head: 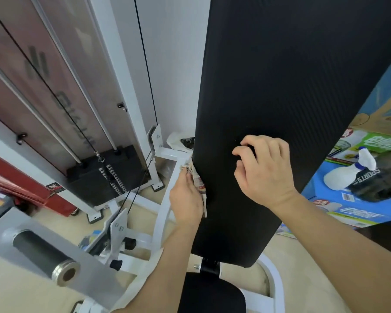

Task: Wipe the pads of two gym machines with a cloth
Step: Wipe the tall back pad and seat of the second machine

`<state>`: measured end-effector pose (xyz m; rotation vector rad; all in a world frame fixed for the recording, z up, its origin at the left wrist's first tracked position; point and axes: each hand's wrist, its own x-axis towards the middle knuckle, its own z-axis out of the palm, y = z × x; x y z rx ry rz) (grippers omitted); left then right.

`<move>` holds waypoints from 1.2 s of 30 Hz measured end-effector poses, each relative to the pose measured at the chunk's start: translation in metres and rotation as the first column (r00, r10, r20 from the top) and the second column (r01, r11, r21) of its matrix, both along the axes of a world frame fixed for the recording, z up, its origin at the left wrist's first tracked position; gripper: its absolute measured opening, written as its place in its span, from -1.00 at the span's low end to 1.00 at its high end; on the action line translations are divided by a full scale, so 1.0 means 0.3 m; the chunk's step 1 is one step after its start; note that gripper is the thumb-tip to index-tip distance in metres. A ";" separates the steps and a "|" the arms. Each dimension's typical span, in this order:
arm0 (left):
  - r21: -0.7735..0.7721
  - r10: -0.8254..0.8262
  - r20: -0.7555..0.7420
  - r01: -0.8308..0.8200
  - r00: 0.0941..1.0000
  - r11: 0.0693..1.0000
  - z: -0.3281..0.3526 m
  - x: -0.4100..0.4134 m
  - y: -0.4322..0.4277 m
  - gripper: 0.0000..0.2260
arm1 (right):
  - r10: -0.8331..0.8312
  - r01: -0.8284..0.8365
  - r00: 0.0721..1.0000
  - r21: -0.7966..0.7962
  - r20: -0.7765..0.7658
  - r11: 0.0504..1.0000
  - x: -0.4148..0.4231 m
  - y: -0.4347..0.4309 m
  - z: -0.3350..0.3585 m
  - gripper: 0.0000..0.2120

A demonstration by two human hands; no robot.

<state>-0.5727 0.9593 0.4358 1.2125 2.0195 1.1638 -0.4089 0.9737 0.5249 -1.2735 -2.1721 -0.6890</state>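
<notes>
Under the flat fingers of the left hand [185, 199], the cloth [198, 185] lies against the pad [280, 86] edge; the right hand [264, 172], curled and empty, braces beside it. Best press firmly, stroking along the edge.

**Small gym room, seen from a weight machine's seat.**
A pinned weight stack [113, 175] with cables [144, 53] stands far left in a white steel frame [122, 75]; a tall black back pad [280, 75] rises above a seat pad [210, 294]. Printed cartons [352, 206] and a spray bottle [345, 177] sit on the right.
</notes>
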 end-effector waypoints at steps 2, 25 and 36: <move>0.115 -0.035 -0.002 0.035 0.999 0.993 0.151 0.007 0.068 -0.74 | -0.001 0.001 1.000 0.007 -0.017 1.000 0.008 -0.006 0.015 -0.80; 0.673 0.033 -0.182 0.100 0.983 0.733 0.427 0.212 0.216 -0.57 | -0.236 0.224 0.954 -0.086 -0.186 0.971 0.264 -0.165 -0.071 -0.81; 0.111 -0.133 -0.968 0.836 0.214 0.538 -0.061 0.163 0.042 -0.48 | -0.193 0.183 0.958 -0.066 -0.213 0.981 0.288 -0.152 -0.123 -0.81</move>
